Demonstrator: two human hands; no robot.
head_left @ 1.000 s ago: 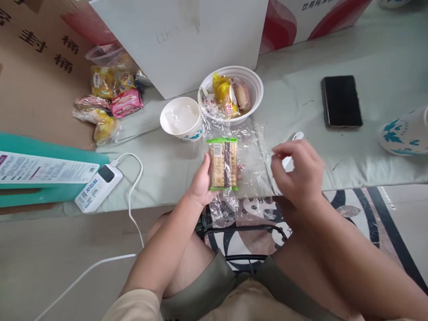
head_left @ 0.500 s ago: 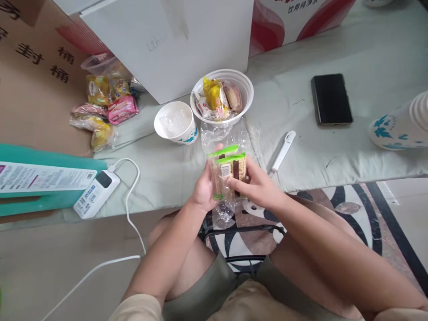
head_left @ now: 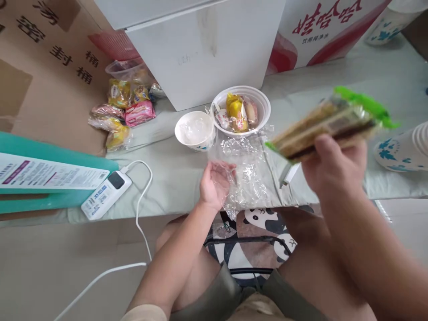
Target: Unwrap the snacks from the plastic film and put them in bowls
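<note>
Gripping a bright-green-ended, clear-wrapped rectangular cracker packet (head_left: 337, 122), the right hand (head_left: 334, 169) has its thumb pressed against the near side and its fingers out of sight behind; blur makes it unclear whether there is one packet or two stacked. The packet is raised and tilted, at two o'clock from the left hand (head_left: 216, 185). That hand's fingers are loosely curled, well apart from the thumb, palm up, touching crumpled transparent plastic film (head_left: 249, 191); whether any is caught in them cannot be told. From the left hand, a round white plastic bowl (head_left: 266, 107) of wrapped snacks (head_left: 236, 113) lies towards one o'clock, a white paper cup (head_left: 202, 146) at eleven, and a white rectangular power bank (head_left: 106, 195) at nine. At nine o'clock from the right hand is a slim white tool (head_left: 290, 174).
</note>
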